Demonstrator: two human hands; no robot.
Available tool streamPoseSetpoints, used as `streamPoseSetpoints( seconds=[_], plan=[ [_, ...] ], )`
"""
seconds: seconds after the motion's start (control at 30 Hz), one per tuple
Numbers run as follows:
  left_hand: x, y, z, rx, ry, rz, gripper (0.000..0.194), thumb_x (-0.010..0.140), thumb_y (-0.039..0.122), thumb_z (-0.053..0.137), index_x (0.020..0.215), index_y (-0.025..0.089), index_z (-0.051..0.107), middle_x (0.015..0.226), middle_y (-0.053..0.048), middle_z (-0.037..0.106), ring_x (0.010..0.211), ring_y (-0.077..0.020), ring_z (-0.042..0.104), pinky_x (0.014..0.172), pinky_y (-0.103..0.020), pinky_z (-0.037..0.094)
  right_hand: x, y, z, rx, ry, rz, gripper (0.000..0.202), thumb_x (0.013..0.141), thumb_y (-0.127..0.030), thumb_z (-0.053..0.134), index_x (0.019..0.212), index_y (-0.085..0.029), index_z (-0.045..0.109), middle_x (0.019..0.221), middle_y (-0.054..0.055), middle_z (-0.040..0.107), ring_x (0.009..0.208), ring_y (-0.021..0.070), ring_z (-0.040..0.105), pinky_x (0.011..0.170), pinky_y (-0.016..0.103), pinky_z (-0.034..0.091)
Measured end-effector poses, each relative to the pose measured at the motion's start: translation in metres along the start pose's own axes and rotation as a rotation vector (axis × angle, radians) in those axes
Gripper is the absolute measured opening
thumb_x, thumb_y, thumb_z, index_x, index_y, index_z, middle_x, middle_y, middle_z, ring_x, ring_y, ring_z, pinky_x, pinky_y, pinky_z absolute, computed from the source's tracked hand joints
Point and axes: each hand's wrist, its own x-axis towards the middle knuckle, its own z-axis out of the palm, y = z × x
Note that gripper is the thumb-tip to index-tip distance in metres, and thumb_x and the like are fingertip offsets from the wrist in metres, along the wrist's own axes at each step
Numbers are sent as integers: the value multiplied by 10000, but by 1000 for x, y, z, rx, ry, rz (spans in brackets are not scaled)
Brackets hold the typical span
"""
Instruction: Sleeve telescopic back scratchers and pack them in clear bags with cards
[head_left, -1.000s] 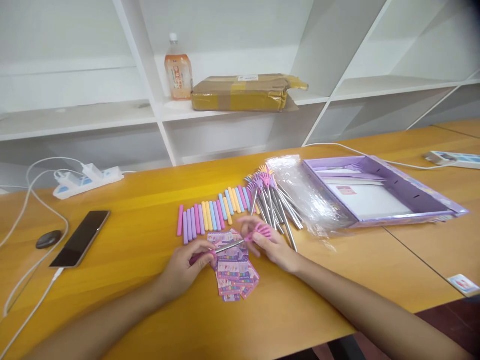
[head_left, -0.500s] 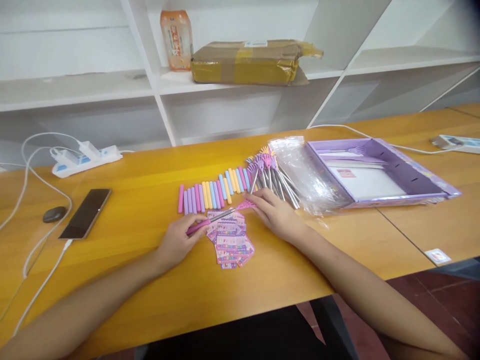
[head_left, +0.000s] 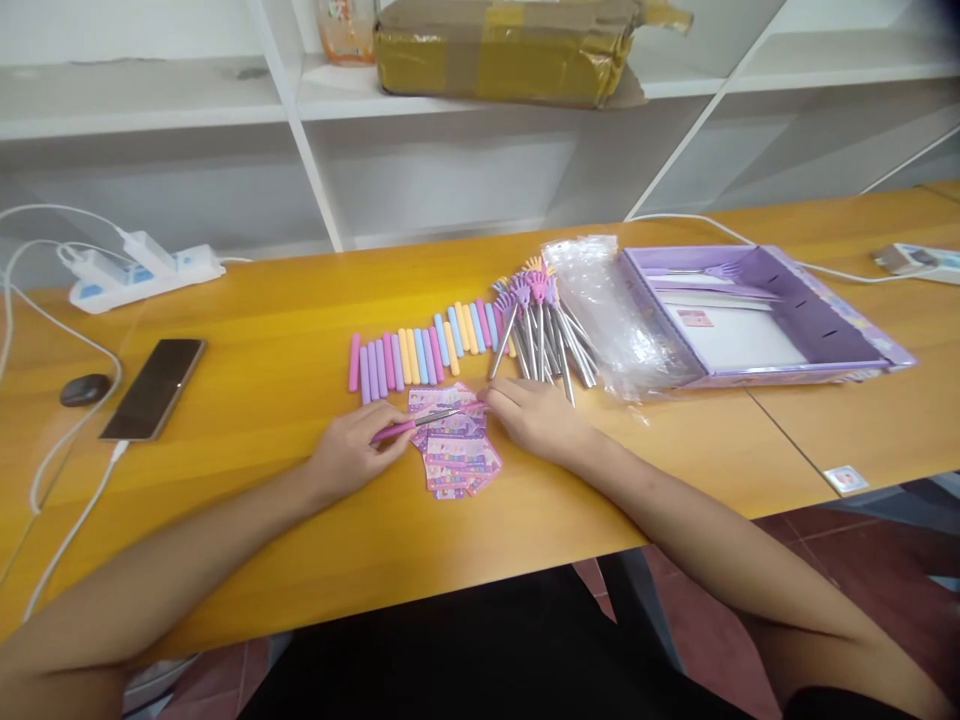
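My left hand [head_left: 346, 455] grips the pink handle of a thin metal stick [head_left: 420, 421] that lies across a stack of pink picture cards [head_left: 452, 448]. The stick's far end is under the fingers of my right hand [head_left: 534, 417], which rests on the table beside the cards. Just beyond my hands runs a row of pastel tubes [head_left: 420, 350] in pink, purple, yellow and blue. A bunch of metal sticks with small hand-shaped tops [head_left: 541, 328] lies right of the row.
An open purple box [head_left: 817, 330] and crumpled clear wrap [head_left: 600, 310] lie to the right. A phone [head_left: 153, 388] on a cable, a dark oval thing [head_left: 85, 388] and a power strip [head_left: 142, 272] sit at the left. White shelves behind hold a taped cardboard parcel [head_left: 510, 45].
The view has tilted down and the table scene shifted up. My hands lowered the stick onto the cards, and my right hand now covers its pink hand-shaped end.
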Motion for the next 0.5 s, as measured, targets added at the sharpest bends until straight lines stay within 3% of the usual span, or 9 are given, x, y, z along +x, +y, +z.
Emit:
streamPoseSetpoints(
  seconds=[0.5],
  plan=[
    [-2, 3, 2, 47, 2, -15, 92, 1085, 259, 654, 1043, 201, 712, 919, -26, 770, 767, -147, 705, 703, -263, 552, 10, -24, 9, 49, -13, 42, 234, 1127, -87, 472, 1031, -145, 677, 915, 88, 683, 799, 214, 571, 739, 342, 413]
  ],
)
